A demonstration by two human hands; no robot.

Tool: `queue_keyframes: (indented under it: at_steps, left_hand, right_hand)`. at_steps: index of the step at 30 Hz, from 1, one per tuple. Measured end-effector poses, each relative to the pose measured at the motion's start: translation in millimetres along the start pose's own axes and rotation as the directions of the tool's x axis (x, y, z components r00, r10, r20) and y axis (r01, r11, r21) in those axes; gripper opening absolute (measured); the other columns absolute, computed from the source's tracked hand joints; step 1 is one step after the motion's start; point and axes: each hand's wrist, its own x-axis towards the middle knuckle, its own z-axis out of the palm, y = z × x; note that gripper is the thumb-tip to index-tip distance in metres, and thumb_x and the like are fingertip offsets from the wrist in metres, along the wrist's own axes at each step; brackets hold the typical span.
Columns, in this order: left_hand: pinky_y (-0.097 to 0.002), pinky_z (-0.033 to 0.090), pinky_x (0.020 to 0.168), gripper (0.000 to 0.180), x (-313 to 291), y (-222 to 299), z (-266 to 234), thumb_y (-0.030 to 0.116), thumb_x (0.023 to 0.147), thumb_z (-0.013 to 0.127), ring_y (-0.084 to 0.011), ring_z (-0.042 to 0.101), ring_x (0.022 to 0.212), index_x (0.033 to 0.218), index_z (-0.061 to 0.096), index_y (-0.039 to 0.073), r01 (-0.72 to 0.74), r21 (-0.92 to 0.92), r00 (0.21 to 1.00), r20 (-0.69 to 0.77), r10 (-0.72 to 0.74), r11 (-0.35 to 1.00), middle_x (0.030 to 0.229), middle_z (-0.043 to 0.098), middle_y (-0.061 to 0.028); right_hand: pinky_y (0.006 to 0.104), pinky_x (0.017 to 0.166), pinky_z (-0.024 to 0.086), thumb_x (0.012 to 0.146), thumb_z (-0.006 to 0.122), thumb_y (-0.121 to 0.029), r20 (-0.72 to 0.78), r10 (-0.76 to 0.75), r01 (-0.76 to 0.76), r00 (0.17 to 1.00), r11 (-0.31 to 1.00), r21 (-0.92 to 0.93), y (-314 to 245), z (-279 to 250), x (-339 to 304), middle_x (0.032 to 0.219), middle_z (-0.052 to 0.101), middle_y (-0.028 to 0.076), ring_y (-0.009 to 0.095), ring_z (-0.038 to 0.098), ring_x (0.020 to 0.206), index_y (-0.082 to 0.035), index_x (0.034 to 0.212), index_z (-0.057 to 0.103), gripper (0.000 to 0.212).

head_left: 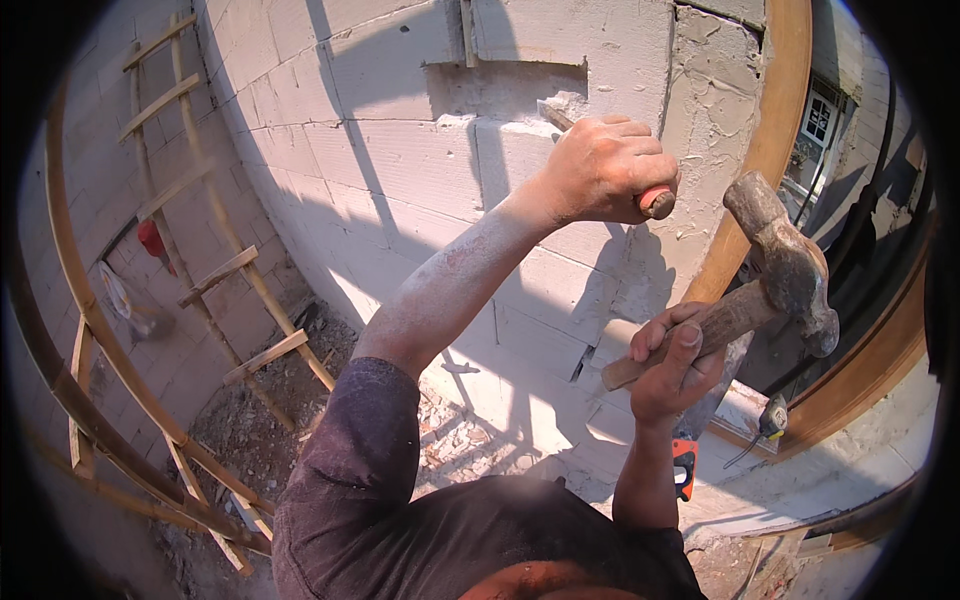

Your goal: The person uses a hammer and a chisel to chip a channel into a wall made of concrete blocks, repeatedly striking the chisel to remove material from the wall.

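My left hand (605, 170) is closed round a chisel (656, 203), its butt end poking out beside the little-finger side. The blade's far end meets the lower edge of a rectangular recess (500, 88) cut in the pale block wall (390, 155), where crumbled white material lies. At the right, my right hand (682, 368) grips the wooden handle of a hammer (785, 250), its worn metal head raised toward the window side, apart from the chisel. White dust coats my left forearm.
Two wooden ladders (215, 200) lean at the left. Rubble (455, 440) covers the floor below the wall. A wooden window frame (765, 130) curves along the right; a tape measure (773, 415) sits on its sill. An orange-and-black tool handle (685, 468) shows beside my right forearm.
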Motion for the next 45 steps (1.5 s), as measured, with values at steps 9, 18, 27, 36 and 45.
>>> queue_keyframes:
  at_steps: [9, 18, 27, 36, 45]
  left_hand:
    - [-0.0341, 0.048, 0.056, 0.018, 20.9, -17.0, 19.8, 0.014, 0.066, 0.076, -0.0183, 0.061, 0.061, 0.071, 0.059, 0.019, -0.067, -0.113, 0.991, -0.121, 0.054, 0.991, 0.061, 0.054, 0.0023]
    - [-0.0373, 0.051, 0.054, 0.012, 15.5, -32.9, 16.2, 0.023, 0.075, 0.069, -0.0216, 0.064, 0.065, 0.072, 0.058, 0.018, -0.049, -0.186, 0.994, -0.108, 0.029, 0.981, 0.064, 0.057, 0.0000]
    - [-0.0352, 0.047, 0.050, 0.017, 19.6, -31.8, 13.4, 0.014, 0.066, 0.076, -0.0184, 0.060, 0.058, 0.069, 0.060, 0.020, -0.064, -0.235, 0.987, -0.161, 0.027, 0.970, 0.061, 0.056, 0.0025]
    - [-0.0354, 0.047, 0.050, 0.017, 23.9, -31.5, 19.4, 0.014, 0.063, 0.075, -0.0187, 0.061, 0.060, 0.069, 0.060, 0.019, -0.041, -0.195, 0.994, -0.107, 0.020, 0.980, 0.062, 0.059, 0.0029]
    - [-0.0347, 0.048, 0.050, 0.020, 13.5, -44.9, 28.7, 0.013, 0.059, 0.077, -0.0203, 0.060, 0.058, 0.067, 0.058, 0.016, -0.009, -0.115, 0.998, -0.064, 0.002, 0.993, 0.060, 0.057, 0.0000]
  right_hand:
    - [0.0286, 0.048, 0.044, 0.105, 0.051, -0.039, -0.101, -0.022, 0.003, 0.995, 0.982, -0.188, -15.7, -11.2, -31.8, 0.068, 0.050, 0.008, 0.013, 0.048, 0.051, -0.001, 0.102, 0.047, 0.039]
    - [0.0288, 0.048, 0.044, 0.104, 0.052, -0.043, -0.137, -0.058, 0.019, 0.989, 0.963, -0.269, -20.5, 4.8, -52.1, 0.070, 0.050, 0.007, 0.013, 0.048, 0.052, -0.001, 0.104, 0.047, 0.043]
    - [0.0290, 0.048, 0.044, 0.103, 0.054, -0.045, -0.126, -0.051, 0.008, 0.991, 0.948, -0.319, -17.6, 5.8, -52.2, 0.071, 0.051, 0.009, 0.013, 0.048, 0.053, 0.000, 0.106, 0.047, 0.046]
    - [0.0271, 0.047, 0.041, 0.103, 0.053, -0.045, -0.209, -0.464, 0.358, 0.861, 0.843, -0.400, 11.8, 19.0, -12.0, 0.070, 0.050, 0.008, 0.013, 0.047, 0.052, -0.002, 0.102, 0.046, 0.044]
    - [0.0256, 0.046, 0.040, 0.107, 0.049, -0.034, -0.150, -0.278, 0.229, 0.949, 0.933, -0.278, 27.0, 16.1, 5.1, 0.065, 0.048, 0.005, 0.012, 0.046, 0.051, -0.002, 0.100, 0.048, 0.032]
